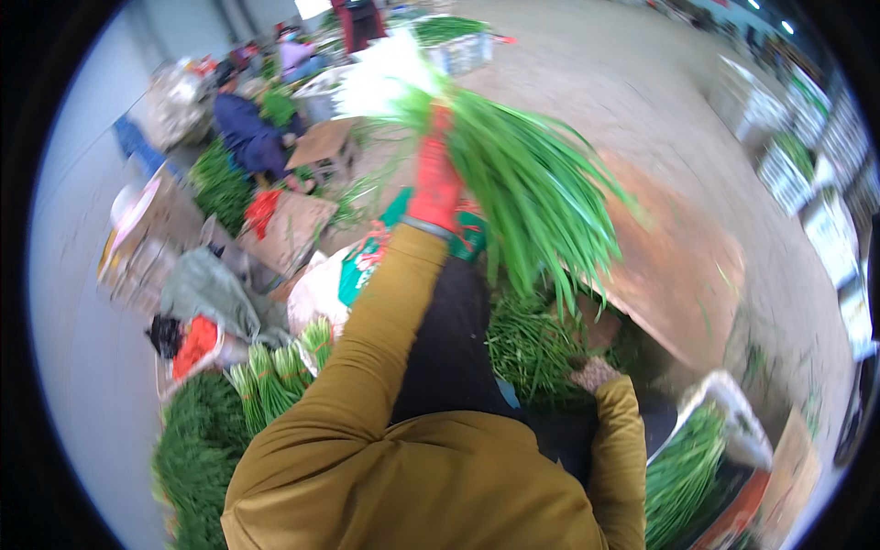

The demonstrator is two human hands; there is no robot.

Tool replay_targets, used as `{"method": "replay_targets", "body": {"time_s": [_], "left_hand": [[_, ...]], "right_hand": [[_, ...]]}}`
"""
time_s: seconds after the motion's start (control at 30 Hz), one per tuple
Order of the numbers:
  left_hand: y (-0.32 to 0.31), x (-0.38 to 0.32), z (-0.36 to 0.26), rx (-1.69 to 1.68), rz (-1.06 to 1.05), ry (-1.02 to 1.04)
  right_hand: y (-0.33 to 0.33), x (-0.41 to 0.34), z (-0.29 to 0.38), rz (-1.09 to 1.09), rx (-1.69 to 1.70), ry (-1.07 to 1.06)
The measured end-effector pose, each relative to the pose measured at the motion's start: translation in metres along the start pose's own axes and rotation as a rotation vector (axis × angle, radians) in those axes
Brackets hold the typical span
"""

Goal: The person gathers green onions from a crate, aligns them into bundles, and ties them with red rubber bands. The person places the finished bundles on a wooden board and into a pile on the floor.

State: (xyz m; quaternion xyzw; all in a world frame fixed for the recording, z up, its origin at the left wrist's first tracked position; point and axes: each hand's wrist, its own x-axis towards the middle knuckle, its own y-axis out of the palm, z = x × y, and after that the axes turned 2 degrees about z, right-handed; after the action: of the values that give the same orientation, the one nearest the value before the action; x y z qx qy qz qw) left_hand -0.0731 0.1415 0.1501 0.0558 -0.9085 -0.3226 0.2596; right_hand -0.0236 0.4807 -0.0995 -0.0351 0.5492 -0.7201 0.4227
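My left hand, in a red glove, is raised ahead of me and gripped around a large bunch of garlic chives. Its green leaves fan out and droop to the right, while the pale stalk ends at upper left are blurred and overexposed. Low on the right, my right hand lies beside a heap of loose green leaves. Its fingers are too unclear to show whether they hold anything. Below the raised forearm, a green and white sack lies with red ties on it.
Tied chive bundles and a dark green pile are at left. More chives fill a lined container at lower right. A brown board covers floor ahead. A seated person works at upper left; white crates line the right.
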Motion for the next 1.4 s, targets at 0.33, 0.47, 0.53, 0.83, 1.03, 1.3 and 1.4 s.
{"method": "replay_targets", "body": {"time_s": [0.33,0.47,0.53,0.83,1.03,1.3,1.4], "left_hand": [[-0.069,0.044,-0.055,0.021,-0.248,0.198],[-0.082,0.032,-0.055,0.168,-0.316,0.301],[-0.082,0.024,-0.056,0.183,-0.351,0.286],[-0.098,0.003,-0.065,0.126,-0.356,0.141],[-0.108,-0.003,-0.057,0.214,-0.411,0.280],[-0.075,-0.020,-0.043,0.115,-0.295,0.324],[-0.072,-0.023,-0.042,0.132,-0.340,0.279]], "right_hand": [[-0.001,0.008,0.015,-0.056,0.343,-0.020],[-0.006,-0.002,0.022,-0.108,0.451,-0.072],[-0.008,-0.004,0.024,-0.088,0.420,-0.052],[-0.054,-0.016,0.041,-0.283,0.999,-0.480],[-0.154,-0.039,0.070,-0.758,0.527,-0.634],[-0.212,0.013,0.146,-0.246,1.092,-0.464],[-0.182,0.020,0.143,-0.547,1.166,-0.561]]}}
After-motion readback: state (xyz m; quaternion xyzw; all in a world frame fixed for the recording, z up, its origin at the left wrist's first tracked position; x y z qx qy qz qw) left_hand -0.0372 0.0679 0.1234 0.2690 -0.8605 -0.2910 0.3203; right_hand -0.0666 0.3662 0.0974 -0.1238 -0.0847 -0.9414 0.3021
